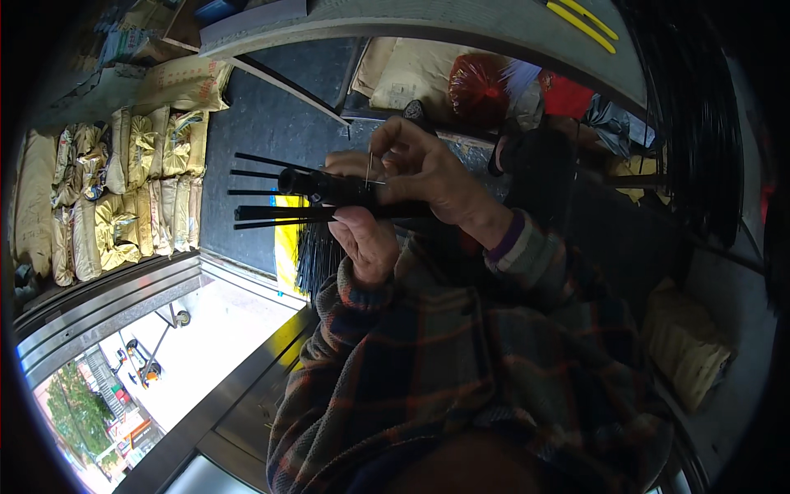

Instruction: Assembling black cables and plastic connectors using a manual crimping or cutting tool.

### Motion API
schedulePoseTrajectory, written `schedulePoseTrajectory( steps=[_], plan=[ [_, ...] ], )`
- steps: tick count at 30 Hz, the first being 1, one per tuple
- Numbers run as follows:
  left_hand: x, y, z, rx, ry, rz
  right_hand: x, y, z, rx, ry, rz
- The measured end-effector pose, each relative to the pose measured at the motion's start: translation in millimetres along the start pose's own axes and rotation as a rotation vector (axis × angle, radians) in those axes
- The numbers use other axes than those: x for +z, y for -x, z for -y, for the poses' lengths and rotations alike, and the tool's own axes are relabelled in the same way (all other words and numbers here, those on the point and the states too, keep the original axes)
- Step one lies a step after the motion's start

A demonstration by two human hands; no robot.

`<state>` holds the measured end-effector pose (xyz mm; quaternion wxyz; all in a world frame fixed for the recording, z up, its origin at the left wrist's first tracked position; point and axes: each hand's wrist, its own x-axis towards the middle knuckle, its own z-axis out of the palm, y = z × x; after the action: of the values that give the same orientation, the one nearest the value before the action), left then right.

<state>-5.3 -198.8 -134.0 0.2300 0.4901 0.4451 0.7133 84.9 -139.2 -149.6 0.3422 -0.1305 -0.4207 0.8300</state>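
My left hand [364, 243] is wrapped round a black cylindrical piece [333, 188], its thumb below and its other fingers on the far side. Several thin black rods [257, 174] stick out to the left along this piece, roughly side by side. From the right, my right hand [424, 173] closes over the near end of the piece. Its fingers pinch a fine, light metal wire [370, 168] that crosses the black piece. Where the wire meets the piece is too small to make out.
Below the hands stands a bundle of thin black rods [321, 255] beside a yellow sheet [286, 239]. Filled sacks [123, 177] are stacked at the left. Yellow-handled pliers [584, 25] lie on the grey bench [461, 18] ahead. A red bag [477, 90] sits beneath it. Long black strands hang at the right.
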Motion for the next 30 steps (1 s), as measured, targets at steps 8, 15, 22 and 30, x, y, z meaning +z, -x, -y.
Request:
schedulePoseTrajectory(
  steps=[8, 15, 22, 30],
  plan=[
    [1.8, 3.8, -7.0, -0.142, -0.202, 0.123, -20.9, -6.0, 9.4, 0.063, 0.148, 0.148],
    [24.8, -23.0, -18.1, -0.336, -0.034, 0.197, -139.8, -15.7, 160.5, -0.421, 2.047, -0.695],
    [11.7, -21.1, 7.1, -0.343, -0.193, 0.451, -174.6, -19.0, 164.7, -0.430, 2.292, -0.829],
    [-2.8, -12.8, 4.3, -0.188, -0.038, 0.462, -44.2, 49.8, 112.3, -0.438, 1.646, -0.271]
  ],
)
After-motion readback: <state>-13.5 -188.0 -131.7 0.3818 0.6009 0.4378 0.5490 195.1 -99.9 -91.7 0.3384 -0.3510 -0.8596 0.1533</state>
